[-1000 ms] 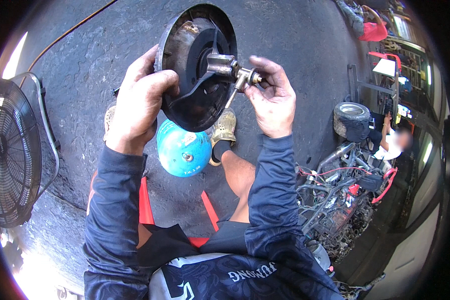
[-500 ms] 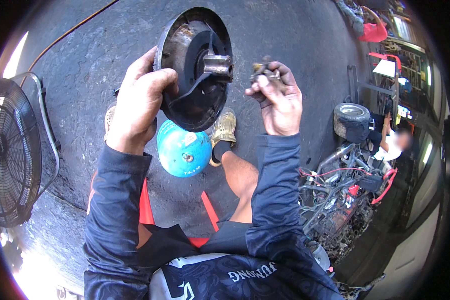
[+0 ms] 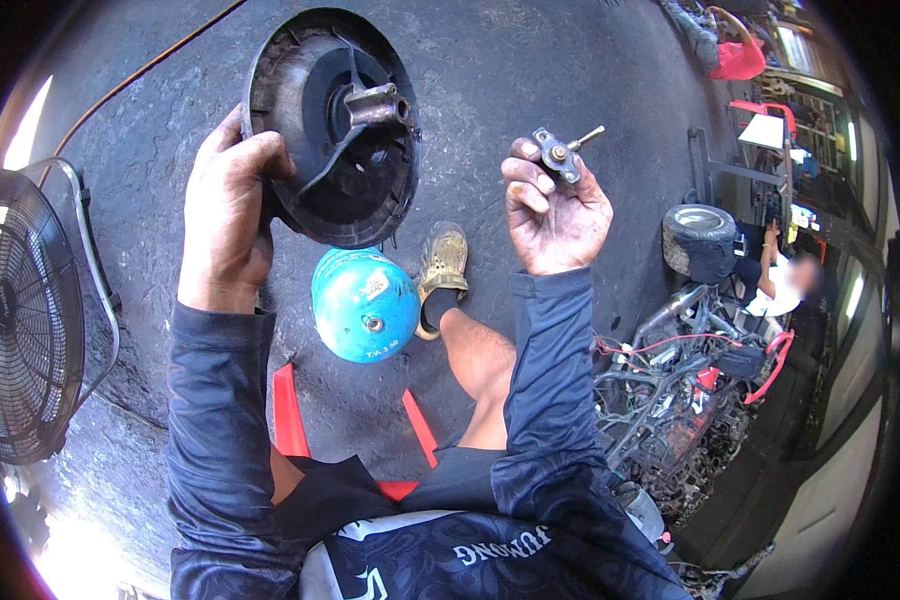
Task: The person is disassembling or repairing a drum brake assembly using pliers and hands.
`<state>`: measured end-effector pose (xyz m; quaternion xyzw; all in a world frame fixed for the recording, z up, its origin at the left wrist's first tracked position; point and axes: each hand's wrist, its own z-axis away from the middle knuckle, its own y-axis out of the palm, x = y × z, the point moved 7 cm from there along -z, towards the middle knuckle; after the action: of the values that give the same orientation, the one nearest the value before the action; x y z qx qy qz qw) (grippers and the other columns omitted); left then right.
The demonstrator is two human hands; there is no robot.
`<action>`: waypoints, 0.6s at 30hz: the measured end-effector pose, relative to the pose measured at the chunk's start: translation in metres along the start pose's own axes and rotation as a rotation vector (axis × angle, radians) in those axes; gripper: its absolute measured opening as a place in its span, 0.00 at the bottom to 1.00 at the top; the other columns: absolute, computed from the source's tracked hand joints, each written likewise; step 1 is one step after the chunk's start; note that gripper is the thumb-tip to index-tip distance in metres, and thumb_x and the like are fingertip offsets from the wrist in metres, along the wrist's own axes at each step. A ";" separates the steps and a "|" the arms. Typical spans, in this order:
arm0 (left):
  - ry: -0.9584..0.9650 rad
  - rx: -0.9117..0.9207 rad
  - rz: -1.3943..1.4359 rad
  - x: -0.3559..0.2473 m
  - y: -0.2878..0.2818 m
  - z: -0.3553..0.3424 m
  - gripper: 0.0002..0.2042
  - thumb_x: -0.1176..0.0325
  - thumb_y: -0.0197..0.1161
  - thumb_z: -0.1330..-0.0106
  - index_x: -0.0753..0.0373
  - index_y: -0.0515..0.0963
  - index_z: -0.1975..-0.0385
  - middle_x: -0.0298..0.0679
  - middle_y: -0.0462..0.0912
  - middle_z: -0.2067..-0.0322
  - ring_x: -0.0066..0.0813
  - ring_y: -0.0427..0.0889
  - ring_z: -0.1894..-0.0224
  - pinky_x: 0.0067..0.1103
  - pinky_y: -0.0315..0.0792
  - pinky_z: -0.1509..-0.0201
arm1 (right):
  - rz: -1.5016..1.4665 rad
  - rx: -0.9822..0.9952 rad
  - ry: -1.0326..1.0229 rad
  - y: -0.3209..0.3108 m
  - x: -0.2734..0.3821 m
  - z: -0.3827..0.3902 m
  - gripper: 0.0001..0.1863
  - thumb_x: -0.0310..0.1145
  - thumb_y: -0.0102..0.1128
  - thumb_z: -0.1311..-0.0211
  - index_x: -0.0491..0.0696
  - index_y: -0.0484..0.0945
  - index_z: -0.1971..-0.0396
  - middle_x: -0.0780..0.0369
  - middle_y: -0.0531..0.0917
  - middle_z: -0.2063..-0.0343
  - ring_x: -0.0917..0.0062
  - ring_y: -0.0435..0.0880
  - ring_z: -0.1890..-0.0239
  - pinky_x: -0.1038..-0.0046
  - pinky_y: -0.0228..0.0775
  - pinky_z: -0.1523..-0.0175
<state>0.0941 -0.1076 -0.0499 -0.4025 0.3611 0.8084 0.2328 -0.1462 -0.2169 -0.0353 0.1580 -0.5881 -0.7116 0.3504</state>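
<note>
My left hand (image 3: 228, 215) grips the left rim of a round black metal cover (image 3: 322, 180), whose hollow side with ribs and a short metal boss (image 3: 372, 106) faces up toward me. My right hand (image 3: 555, 215) stands apart to the right, its fingertips closed on a small dark metal fitting (image 3: 560, 152) with a round center and a thin brass-coloured stem pointing up and right. A blue gas cylinder (image 3: 355, 330) stands on the floor between my feet, below the cover.
A black fan (image 3: 25, 310) is at the left. A red stool (image 3: 292, 410) is under me. At right are a loose tyre (image 3: 700, 235), heaped engine parts and wiring (image 3: 670, 400), and a seated person (image 3: 775, 295) in a white shirt. An orange hose (image 3: 120, 80) crosses the upper left floor.
My right hand has pulled the metal fitting out from the cover's boss and moved it right, turning it. My left hand and the cover have shifted leftward.
</note>
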 end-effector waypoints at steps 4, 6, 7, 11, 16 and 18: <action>0.011 -0.019 0.037 0.002 -0.004 -0.003 0.13 0.76 0.54 0.48 0.67 0.75 0.61 0.31 0.75 0.75 0.18 0.71 0.76 0.14 0.67 0.69 | -0.045 0.040 0.051 -0.001 -0.001 -0.001 0.14 0.28 0.52 0.38 0.31 0.71 0.60 0.50 0.67 0.58 0.75 0.68 0.66 0.81 0.66 0.71; 0.013 -0.017 0.031 0.001 -0.005 -0.003 0.13 0.76 0.54 0.48 0.67 0.75 0.61 0.31 0.75 0.76 0.18 0.71 0.76 0.14 0.67 0.69 | -0.049 -0.102 0.000 -0.012 0.000 0.000 0.15 0.31 0.53 0.36 0.35 0.71 0.57 0.48 0.70 0.53 0.76 0.69 0.67 0.79 0.68 0.68; 0.010 -0.012 0.027 0.002 -0.005 -0.003 0.13 0.76 0.54 0.48 0.67 0.75 0.61 0.31 0.75 0.76 0.18 0.71 0.76 0.14 0.67 0.69 | -0.047 -0.101 -0.001 -0.011 -0.001 0.000 0.15 0.31 0.53 0.36 0.35 0.71 0.57 0.48 0.70 0.53 0.76 0.69 0.67 0.79 0.68 0.68; 0.000 -0.022 -0.005 0.002 -0.008 -0.003 0.13 0.76 0.53 0.47 0.67 0.75 0.60 0.31 0.74 0.76 0.17 0.71 0.76 0.14 0.67 0.70 | 0.053 -0.109 -0.051 -0.010 0.000 0.000 0.12 0.34 0.53 0.34 0.40 0.74 0.59 0.49 0.70 0.51 0.78 0.70 0.69 0.80 0.68 0.71; 0.003 -0.019 0.009 0.000 -0.005 -0.002 0.13 0.76 0.53 0.47 0.67 0.75 0.61 0.31 0.74 0.77 0.17 0.71 0.76 0.13 0.67 0.70 | 0.210 -0.090 -0.036 -0.015 0.001 -0.002 0.11 0.35 0.52 0.34 0.41 0.73 0.64 0.56 0.72 0.62 0.81 0.68 0.72 0.82 0.60 0.74; 0.004 -0.012 0.001 0.002 -0.006 -0.003 0.13 0.76 0.53 0.47 0.67 0.75 0.60 0.31 0.74 0.76 0.17 0.71 0.76 0.14 0.67 0.70 | 0.285 -0.166 -0.043 -0.017 -0.001 -0.003 0.13 0.37 0.51 0.33 0.41 0.73 0.63 0.55 0.72 0.62 0.80 0.68 0.72 0.81 0.61 0.73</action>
<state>0.0983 -0.1061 -0.0546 -0.4052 0.3571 0.8098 0.2291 -0.1495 -0.2172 -0.0526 0.0281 -0.5512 -0.7042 0.4467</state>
